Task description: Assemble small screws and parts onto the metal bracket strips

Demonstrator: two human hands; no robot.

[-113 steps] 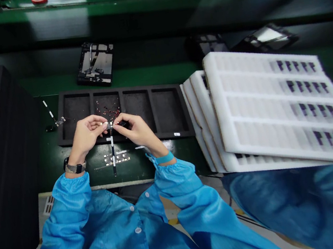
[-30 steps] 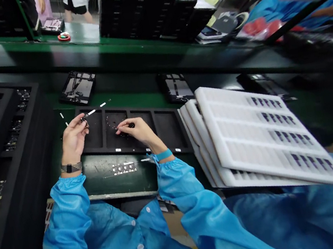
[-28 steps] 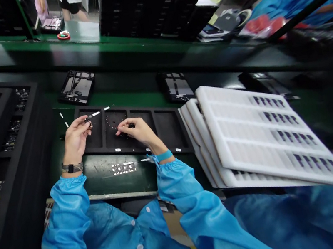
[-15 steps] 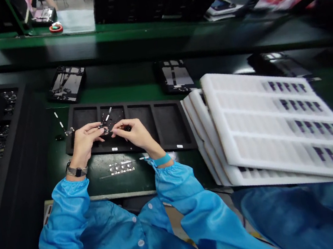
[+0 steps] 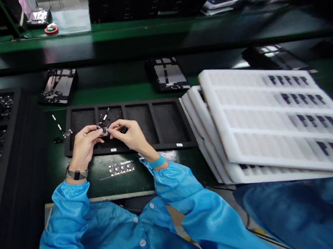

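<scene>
My left hand [image 5: 85,145] pinches a small circuit board [image 5: 104,130] between thumb and fingers, over the black compartment tray [image 5: 169,144]. A thin strip with a white label [image 5: 106,114] slants up just behind the board. At the board's right edge, my right hand [image 5: 129,134] has thumb and forefinger closed together; whatever lies between those fingertips is too small to make out. Left of the tray lies another small board with a strip [image 5: 67,134], near a small black piece [image 5: 57,140]. Nearer my body, a clear sheet with several small parts [image 5: 121,168] rests on the green table.
Stacked white trays [image 5: 259,114] with rows of small black parts fill the right side. Black foam trays [image 5: 27,163] with boards stand at the left. Phone-like devices in black holders [image 5: 58,86] sit along the back. Another person's dark blue clothing [image 5: 307,211] shows at lower right.
My right fingertips have come in to the board's edge, which has levelled in my left hand. The devices at the back sit slightly further left relative to the black tray.
</scene>
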